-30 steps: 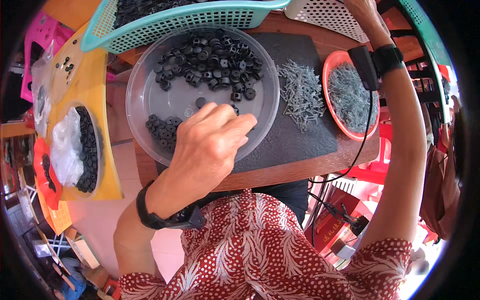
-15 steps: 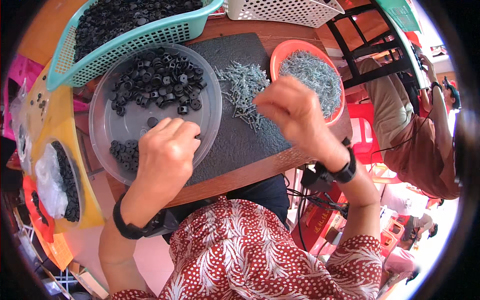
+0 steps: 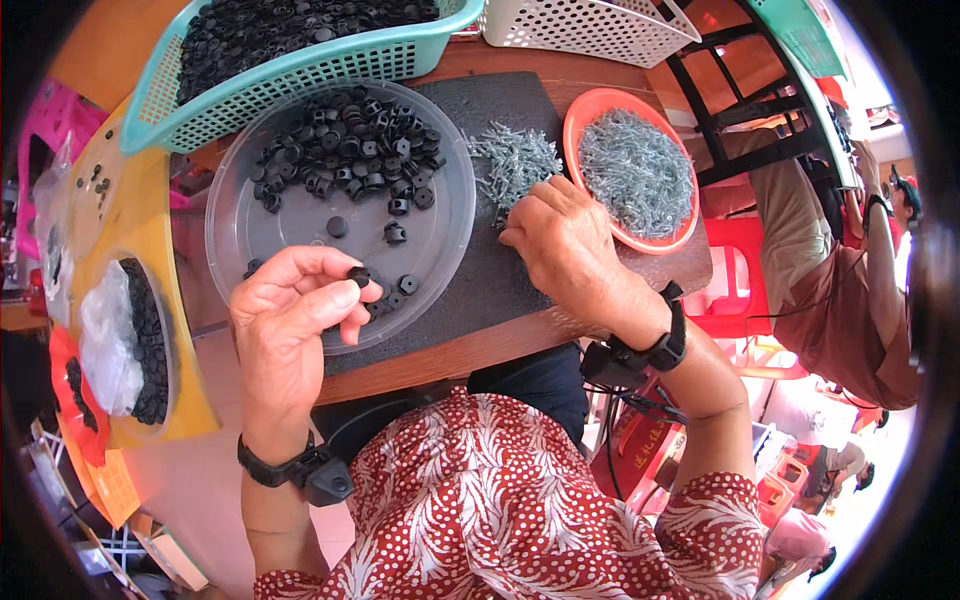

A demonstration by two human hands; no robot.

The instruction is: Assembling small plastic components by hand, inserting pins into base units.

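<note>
Over the near side of a clear round tub (image 3: pixel 462 225), my left hand (image 3: pixel 285 325) pinches a small round black plastic part (image 3: pixel 358 275) between thumb and forefinger. Similar black parts (image 3: pixel 345 150) are heaped at the tub's far side. Smaller black pieces (image 3: pixel 398 290) lie near its front, partly behind the left hand. My right hand (image 3: pixel 568 245) is closed at the near edge of a loose pile of silver screws (image 3: pixel 515 160). Its fingertips point down beside the pile; whatever is between them is hidden. A dark mat (image 3: pixel 450 290) lies under pile and tub.
An orange-red bowl (image 3: pixel 573 130) full of screws stands right of the pile. Behind the tub is a green basket (image 3: pixel 300 75) of black parts, with a white perforated basket (image 3: pixel 580 28) beside it. Bags of parts (image 3: pixel 112 340) lie on a yellow surface at left. Another person (image 3: pixel 820 270) is at right.
My left hand has turned palm-up, showing the black part in its pinch. My right hand has come down from above the screws to the pile's near edge. The whole view has shifted slightly.
</note>
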